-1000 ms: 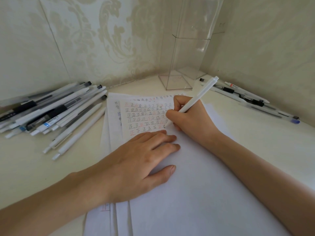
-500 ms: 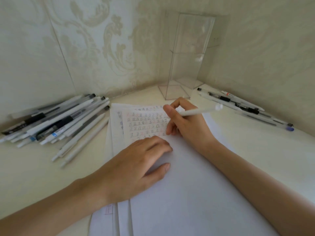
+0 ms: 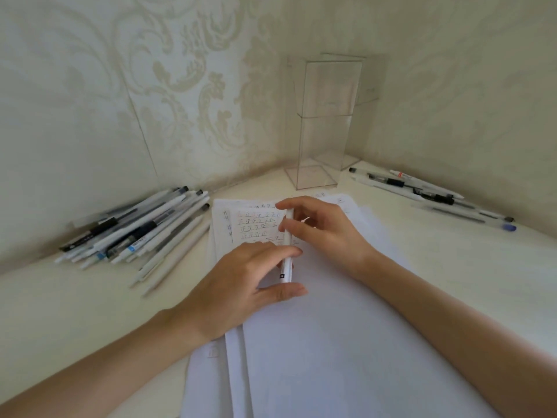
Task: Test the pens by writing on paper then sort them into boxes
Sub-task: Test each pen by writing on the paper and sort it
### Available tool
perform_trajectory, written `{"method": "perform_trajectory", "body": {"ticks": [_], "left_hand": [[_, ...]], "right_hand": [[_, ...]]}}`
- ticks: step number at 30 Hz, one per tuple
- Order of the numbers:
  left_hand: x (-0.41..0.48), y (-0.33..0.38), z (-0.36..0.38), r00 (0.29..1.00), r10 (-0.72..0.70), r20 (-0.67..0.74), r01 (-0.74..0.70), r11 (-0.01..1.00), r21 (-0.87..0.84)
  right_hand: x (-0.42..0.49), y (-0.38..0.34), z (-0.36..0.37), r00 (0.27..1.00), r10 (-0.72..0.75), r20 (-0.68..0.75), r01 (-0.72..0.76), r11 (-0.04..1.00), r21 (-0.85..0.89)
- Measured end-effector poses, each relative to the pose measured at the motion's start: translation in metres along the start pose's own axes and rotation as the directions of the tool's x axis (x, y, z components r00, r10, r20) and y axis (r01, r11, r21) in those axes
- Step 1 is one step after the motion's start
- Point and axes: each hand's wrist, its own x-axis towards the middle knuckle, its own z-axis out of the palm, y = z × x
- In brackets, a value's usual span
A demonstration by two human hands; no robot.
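Observation:
Over the paper, a white pen (image 3: 287, 271) points toward and away from me. My right hand (image 3: 328, 236) pinches its far end between thumb and fingers. My left hand (image 3: 241, 282) holds the near end, index finger across the barrel and thumb just below the tip. A stack of white paper (image 3: 331, 342) lies under both hands. Its top sheet (image 3: 256, 224) carries rows of small written marks. A tall clear box (image 3: 319, 179) stands in the corner, with a second clear box (image 3: 366, 86) behind it.
A pile of several white and black pens (image 3: 135, 233) lies on the table at the left against the wall. A smaller row of pens (image 3: 422, 191) lies at the right along the other wall. Patterned walls close in the corner.
My right hand lifted the pen off the writing and turned it lengthwise. My left hand rose from pressing the paper and took hold of the pen's near end. The view tilted up.

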Motion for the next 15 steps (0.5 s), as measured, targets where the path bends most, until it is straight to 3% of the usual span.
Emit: {"method": "perform_trajectory", "body": {"ticks": [2,5,8,12,15], "left_hand": [[-0.003,-0.001,0.002,0.998,0.049,-0.028,-0.046,0.994,0.101],[0.000,-0.003,0.003,0.999,0.007,-0.046,-0.003,0.996,0.093],[0.002,-0.008,0.001,0.974,-0.064,-0.216,0.096,0.985,0.141],[-0.002,-0.030,-0.037,0.850,-0.179,-0.495,0.335,0.910,0.246],[-0.013,-0.052,-0.080,0.742,-0.245,-0.625,0.502,0.820,0.275]], "right_hand": [[0.000,-0.001,0.000,1.000,-0.007,0.008,0.007,1.000,0.006],[-0.002,-0.001,-0.002,0.999,-0.033,0.011,0.033,0.999,0.032],[-0.003,0.000,-0.004,0.999,-0.050,-0.009,0.050,0.999,0.020],[-0.004,-0.001,-0.004,0.998,-0.051,0.031,0.051,0.999,-0.003],[-0.004,0.000,-0.002,0.997,-0.044,0.069,0.046,0.999,-0.024]]}}
